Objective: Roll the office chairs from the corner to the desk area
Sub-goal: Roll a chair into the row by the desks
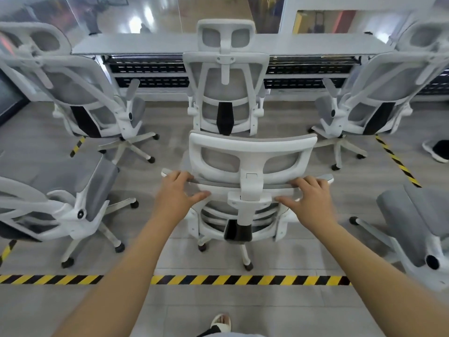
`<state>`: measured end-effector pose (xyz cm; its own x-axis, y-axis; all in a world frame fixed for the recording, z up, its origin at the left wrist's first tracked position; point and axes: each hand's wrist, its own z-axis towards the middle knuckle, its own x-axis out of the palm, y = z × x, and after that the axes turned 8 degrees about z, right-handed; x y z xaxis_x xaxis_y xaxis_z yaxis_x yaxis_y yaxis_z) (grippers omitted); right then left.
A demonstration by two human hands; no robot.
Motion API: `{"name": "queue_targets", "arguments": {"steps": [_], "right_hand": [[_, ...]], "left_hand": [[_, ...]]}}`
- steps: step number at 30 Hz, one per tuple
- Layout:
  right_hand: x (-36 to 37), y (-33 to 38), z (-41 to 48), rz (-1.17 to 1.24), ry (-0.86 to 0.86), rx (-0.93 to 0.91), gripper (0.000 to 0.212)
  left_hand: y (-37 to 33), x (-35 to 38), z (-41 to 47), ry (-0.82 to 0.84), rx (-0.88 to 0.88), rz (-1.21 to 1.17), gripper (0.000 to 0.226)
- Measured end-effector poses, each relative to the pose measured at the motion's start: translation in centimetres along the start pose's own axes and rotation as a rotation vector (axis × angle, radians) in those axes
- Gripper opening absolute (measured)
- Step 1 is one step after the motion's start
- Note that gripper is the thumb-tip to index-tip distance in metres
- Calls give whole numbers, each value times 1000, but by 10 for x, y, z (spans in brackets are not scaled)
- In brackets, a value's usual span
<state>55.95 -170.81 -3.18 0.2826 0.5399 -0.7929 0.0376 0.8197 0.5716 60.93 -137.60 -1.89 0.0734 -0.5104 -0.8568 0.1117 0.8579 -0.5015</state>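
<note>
A white-framed office chair [250, 164] with grey mesh stands right in front of me, its back toward me. My left hand [176, 193] grips the top edge of its backrest on the left, fingers over the rim and thumb below. My right hand [307, 197] grips the same edge on the right of the headrest post. Straight ahead, another chair of the same kind [226, 93] faces the long white desk [145, 43].
Two more chairs stand at the desk, far left [80, 93] and far right [371, 93]. Another chair [56, 195] is close on my left and one [418, 229] close on my right. Yellow-black tape [243, 279] crosses the grey floor. A shoe [437, 150] lies at the right.
</note>
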Motion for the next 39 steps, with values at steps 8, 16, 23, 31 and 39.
{"name": "queue_targets", "arguments": {"steps": [8, 16, 23, 31, 39], "right_hand": [[16, -2, 24, 50, -30, -52, 45], [17, 1, 15, 75, -44, -12, 45], [11, 6, 5, 74, -39, -22, 46], [14, 5, 6, 63, -34, -35, 47], [17, -5, 6, 49, -13, -29, 50]], "left_hand": [[19, 17, 20, -114, 48, -78, 51], [22, 23, 10, -140, 28, -105, 52], [22, 23, 5, -140, 1, -183, 53], [25, 25, 7, -148, -15, -223, 52], [22, 26, 6, -175, -28, -232, 52]]}}
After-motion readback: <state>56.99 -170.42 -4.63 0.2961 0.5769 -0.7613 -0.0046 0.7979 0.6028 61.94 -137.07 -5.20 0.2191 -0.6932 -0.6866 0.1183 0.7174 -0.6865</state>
